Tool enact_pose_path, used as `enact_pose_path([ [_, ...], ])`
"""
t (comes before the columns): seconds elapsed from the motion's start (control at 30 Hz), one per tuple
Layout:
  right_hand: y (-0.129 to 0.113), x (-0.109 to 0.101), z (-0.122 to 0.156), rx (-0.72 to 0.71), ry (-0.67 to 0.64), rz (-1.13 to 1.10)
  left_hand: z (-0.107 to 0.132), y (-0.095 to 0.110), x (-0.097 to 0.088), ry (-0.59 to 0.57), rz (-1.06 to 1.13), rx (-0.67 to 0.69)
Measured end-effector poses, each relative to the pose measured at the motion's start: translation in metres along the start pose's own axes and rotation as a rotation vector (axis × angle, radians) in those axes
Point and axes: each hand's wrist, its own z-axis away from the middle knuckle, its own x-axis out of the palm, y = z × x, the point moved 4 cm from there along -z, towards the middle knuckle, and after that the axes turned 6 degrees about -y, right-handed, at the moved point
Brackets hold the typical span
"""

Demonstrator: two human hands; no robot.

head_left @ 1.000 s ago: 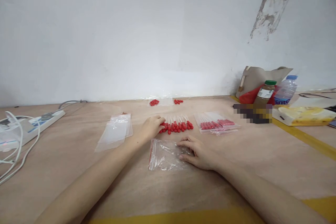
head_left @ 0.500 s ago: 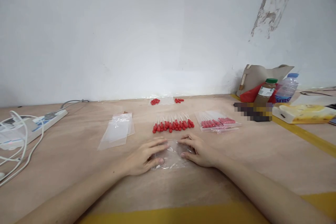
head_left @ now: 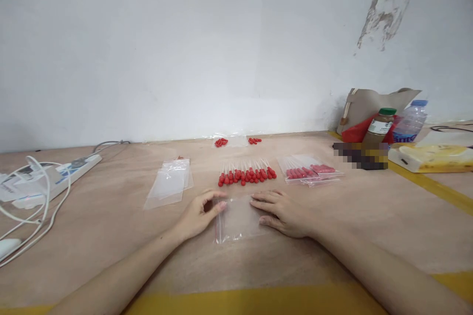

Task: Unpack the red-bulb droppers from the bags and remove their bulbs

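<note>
A clear zip bag point(head_left: 240, 224) lies flat in front of me, its red-lined zip edge on the left. My left hand point(head_left: 199, 214) is at the bag's upper left corner, thumb and forefinger closed on its edge. My right hand point(head_left: 286, 212) rests palm down with fingers stretched over the bag's right part. Just beyond the bag is a row of thin white sticks with red bulb-shaped tips point(head_left: 247, 175). To the right lie zip bags holding more red-tipped sticks point(head_left: 308, 171). A stack of flat clear zip bags point(head_left: 168, 184) is at the left.
Small red pieces on clear plastic point(head_left: 220, 142) lie by the wall. A power strip point(head_left: 79, 167) with white cables occupies the left. At the right stand a green-capped bottle point(head_left: 380, 128), a water bottle point(head_left: 411, 120), a beige bag point(head_left: 360, 103) and a yellow tissue pack point(head_left: 432, 157).
My left hand has moved left to the bag's zip edge, its thumb and forefinger coming together. The bag now lies flatter, with its zip edge showing. The view has shifted slightly.
</note>
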Motion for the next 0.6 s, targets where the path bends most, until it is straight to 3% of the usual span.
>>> enact_pose_path([
  [0.07,-0.005,0.002,-0.001,-0.044,-0.015,-0.031,-0.003,-0.008,0.000,0.040,0.049,-0.103],
  [0.17,-0.012,0.006,-0.002,-0.082,0.020,-0.090,-0.005,-0.009,0.005,-0.103,0.065,-0.153],
  [0.27,-0.013,0.002,-0.002,-0.029,0.193,-0.125,0.000,-0.001,-0.001,-0.252,0.105,-0.137],
  [0.33,-0.009,-0.007,-0.005,0.058,0.348,-0.098,0.003,0.000,-0.021,-0.219,0.128,-0.110],
  [0.43,-0.004,-0.024,-0.017,0.163,0.487,-0.043,0.009,-0.019,-0.069,0.038,0.165,-0.165],
  [0.5,0.000,-0.031,-0.033,0.234,0.495,-0.023,0.015,-0.046,-0.102,0.339,0.184,-0.264],
  [0.57,0.003,-0.034,-0.050,0.342,0.482,0.016,0.022,-0.076,-0.124,0.578,0.087,-0.403],
  [0.6,0.004,-0.034,-0.058,0.391,0.478,0.041,0.024,-0.089,-0.129,0.618,0.007,-0.468],
])
